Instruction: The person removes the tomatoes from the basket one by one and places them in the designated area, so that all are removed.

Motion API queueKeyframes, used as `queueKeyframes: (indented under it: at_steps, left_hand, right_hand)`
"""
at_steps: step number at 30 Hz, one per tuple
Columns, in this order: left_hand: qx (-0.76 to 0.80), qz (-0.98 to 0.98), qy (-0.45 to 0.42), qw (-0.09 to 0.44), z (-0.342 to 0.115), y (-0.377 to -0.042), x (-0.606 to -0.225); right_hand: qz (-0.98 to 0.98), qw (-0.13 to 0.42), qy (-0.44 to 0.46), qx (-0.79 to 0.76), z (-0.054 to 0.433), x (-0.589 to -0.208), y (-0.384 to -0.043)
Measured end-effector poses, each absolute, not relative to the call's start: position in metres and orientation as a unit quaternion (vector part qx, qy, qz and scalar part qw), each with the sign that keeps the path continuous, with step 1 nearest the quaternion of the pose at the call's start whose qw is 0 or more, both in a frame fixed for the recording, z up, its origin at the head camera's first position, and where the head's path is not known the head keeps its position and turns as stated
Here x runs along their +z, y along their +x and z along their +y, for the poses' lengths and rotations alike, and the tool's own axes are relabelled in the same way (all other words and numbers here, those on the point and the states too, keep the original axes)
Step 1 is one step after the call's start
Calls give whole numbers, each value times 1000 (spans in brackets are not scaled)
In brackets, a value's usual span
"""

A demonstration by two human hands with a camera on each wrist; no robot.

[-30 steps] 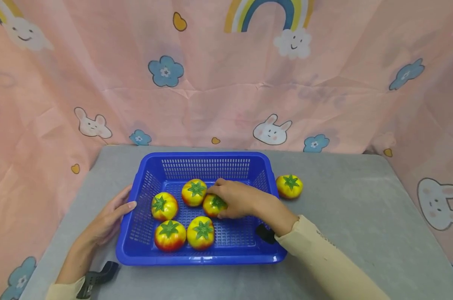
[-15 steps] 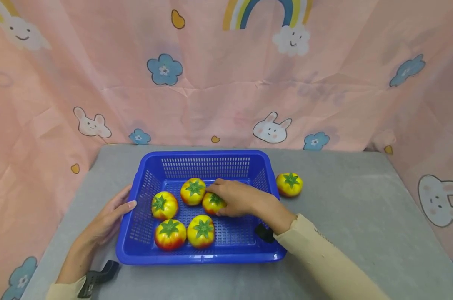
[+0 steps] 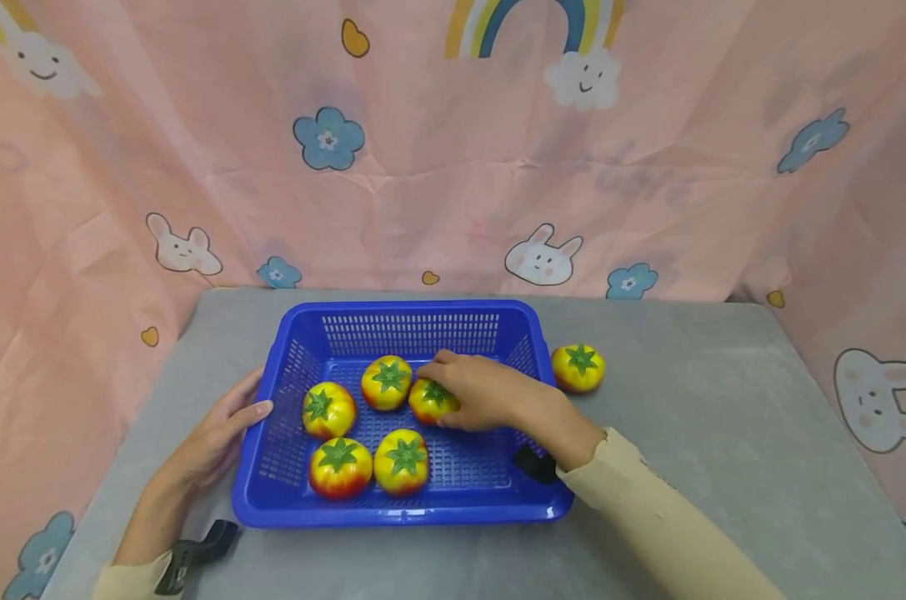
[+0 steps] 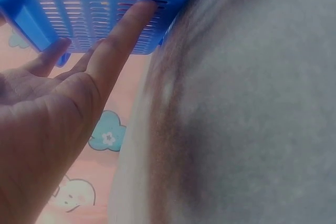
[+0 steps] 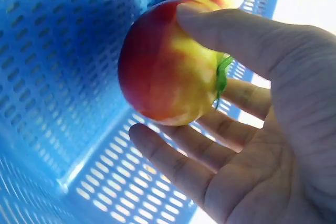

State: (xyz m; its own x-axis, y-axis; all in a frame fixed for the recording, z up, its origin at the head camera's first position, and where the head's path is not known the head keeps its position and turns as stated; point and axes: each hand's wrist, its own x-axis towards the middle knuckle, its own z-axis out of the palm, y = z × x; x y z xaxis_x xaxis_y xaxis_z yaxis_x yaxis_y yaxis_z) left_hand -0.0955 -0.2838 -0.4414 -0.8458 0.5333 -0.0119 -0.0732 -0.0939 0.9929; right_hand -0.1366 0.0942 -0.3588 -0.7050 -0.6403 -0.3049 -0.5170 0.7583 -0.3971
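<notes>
A blue plastic basket (image 3: 400, 517) stands on the grey table. My left hand (image 3: 208, 442) is at its left side, thumb over the rim and fingers against the slotted outer wall (image 4: 113, 17). Inside the basket, my right hand (image 3: 478, 392) holds a yellow-and-red toy tomato (image 3: 430, 403) with a green leafy top. In the right wrist view, the thumb lies on one side of that tomato (image 5: 168, 66) and the fingers are around the other. Several similar tomatoes sit to its left, including a back one (image 3: 387, 383) close beside it and a front one (image 3: 402, 462).
Another toy tomato (image 3: 578, 367) lies on the table just outside the basket's right side. A pink printed curtain (image 3: 422, 192) hangs behind the table and along both sides. The grey tabletop (image 3: 723, 417) extends to the right.
The right hand and the tomato in it have shifted slightly right and away from me. The left hand stays at the basket's side, and the other tomatoes keep their places.
</notes>
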Motion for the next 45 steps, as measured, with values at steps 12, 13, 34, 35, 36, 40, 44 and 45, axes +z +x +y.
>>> queueKeyframes:
  at_steps: [12, 13, 34, 35, 36, 40, 44, 45]
  left_hand:
    - [715, 639, 181, 218, -288, -92, -444]
    - [714, 639, 181, 219, -288, -91, -445]
    - [715, 641, 178, 215, -291, -93, -443]
    - [714, 643, 177, 214, -291, -93, -443]
    - [712, 645, 176, 213, -291, -93, -443]
    - [714, 645, 174, 212, -290, -94, -442]
    - [724, 628, 181, 220, -286, -94, -443]
    - [726, 625, 183, 222, -285, -94, -443]
  right_hand:
    - [921, 181, -306, -158, 108, -338, -126]
    - [921, 178, -306, -160, 111, -337, -125]
    - [924, 71, -296, -229, 154, -326, -109]
    - [924, 67, -294, -234, 156, -326, -108]
    - [924, 64, -292, -238, 158, -326, -107]
    - [923, 52, -282, -255, 167, -327, -102]
    - [924, 32, -272, -269, 180, -330, -95]
    - [923, 26, -269, -273, 182, -330, -94]
